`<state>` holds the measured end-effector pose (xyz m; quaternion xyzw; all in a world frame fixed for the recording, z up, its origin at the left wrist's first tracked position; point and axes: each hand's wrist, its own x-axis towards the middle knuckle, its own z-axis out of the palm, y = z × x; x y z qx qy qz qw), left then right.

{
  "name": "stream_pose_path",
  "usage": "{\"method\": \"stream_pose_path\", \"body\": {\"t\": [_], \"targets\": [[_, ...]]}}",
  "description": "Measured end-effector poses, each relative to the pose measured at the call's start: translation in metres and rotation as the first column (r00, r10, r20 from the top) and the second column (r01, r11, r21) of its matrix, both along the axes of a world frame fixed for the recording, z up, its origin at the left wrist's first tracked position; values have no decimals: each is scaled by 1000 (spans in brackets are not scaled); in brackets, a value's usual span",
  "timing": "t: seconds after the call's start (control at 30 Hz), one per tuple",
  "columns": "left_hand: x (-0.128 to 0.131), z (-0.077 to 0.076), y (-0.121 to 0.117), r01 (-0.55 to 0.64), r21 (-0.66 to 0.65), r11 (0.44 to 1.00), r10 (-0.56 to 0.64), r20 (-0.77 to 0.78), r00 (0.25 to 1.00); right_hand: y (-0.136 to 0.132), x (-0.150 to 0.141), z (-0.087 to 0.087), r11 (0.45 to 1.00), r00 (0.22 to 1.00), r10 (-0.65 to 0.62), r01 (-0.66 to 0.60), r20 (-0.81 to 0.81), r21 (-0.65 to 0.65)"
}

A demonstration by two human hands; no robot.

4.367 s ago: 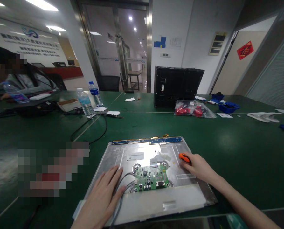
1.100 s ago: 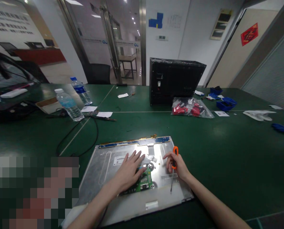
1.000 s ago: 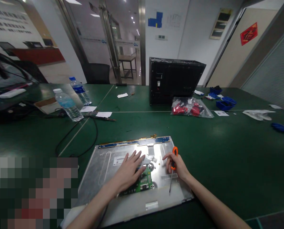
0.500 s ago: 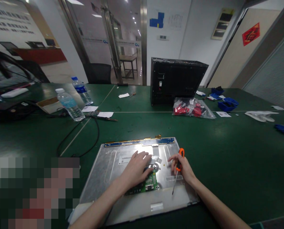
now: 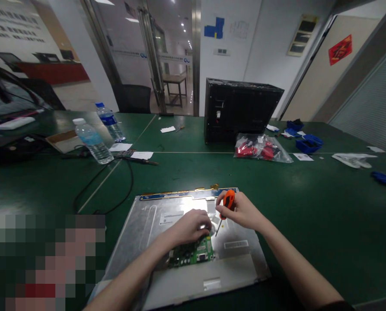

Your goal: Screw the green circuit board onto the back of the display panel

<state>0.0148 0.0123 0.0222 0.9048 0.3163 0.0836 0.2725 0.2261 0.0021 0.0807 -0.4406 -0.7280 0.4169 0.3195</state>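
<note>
A flat silver display panel (image 5: 176,283) lies back side up on the table, with a green circuit board (image 5: 196,252) on its middle. Over the board's upper edge rests my left hand (image 5: 191,226), its fingers curled toward the thumb; what they close on is hidden. My right hand (image 5: 241,209) grips an orange and black screwdriver (image 5: 229,199) by the handle, just right of the left hand. The screwdriver's thin shaft slants down and its tip is close to the panel beside the board; whether it touches I cannot tell. A blue circuit strip (image 5: 167,196) runs along the panel's far edge.
Beyond the panel stand a black box-like casing (image 5: 241,110) and a clear bag with red items (image 5: 262,149). Two water bottles (image 5: 94,142) and a looped black cable (image 5: 131,181) are at left. White gloves (image 5: 353,160) and blue items (image 5: 309,143) lie at right.
My right hand has moved up and left with the screwdriver, bringing its tip nearer the left hand. My left hand's fingers, spread before, have curled in over the board.
</note>
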Motion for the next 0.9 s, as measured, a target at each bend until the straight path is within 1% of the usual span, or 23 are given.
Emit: {"method": "stream_pose_path", "body": {"t": [0.07,0.13,0.23,0.3,0.4,0.6,0.77,0.9], "targets": [[0,-2,0,1,-15,1000,-1,21,1000,4,-3,9,997,990,66,-71,124,43],[0,-4,1,5,-29,1000,-4,37,999,7,-4,15,989,971,94,-116,221,88],[0,-8,3,1,-49,999,2,54,999,10,-4,20,972,931,136,-191,338,137],[0,-11,4,-8,-63,998,12,62,998,12,-3,21,960,908,165,-237,385,149],[-1,-14,4,-32,-81,996,38,75,996,13,-3,21,951,896,174,-261,409,168],[-2,-14,2,-70,-136,988,87,120,989,10,-5,20,930,896,195,-298,399,215],[-3,-17,2,-101,-191,976,130,146,981,9,-6,23,925,894,174,-293,413,243],[-1,-21,3,-127,-225,966,162,148,976,11,-7,23,925,891,174,-294,420,241]]}}
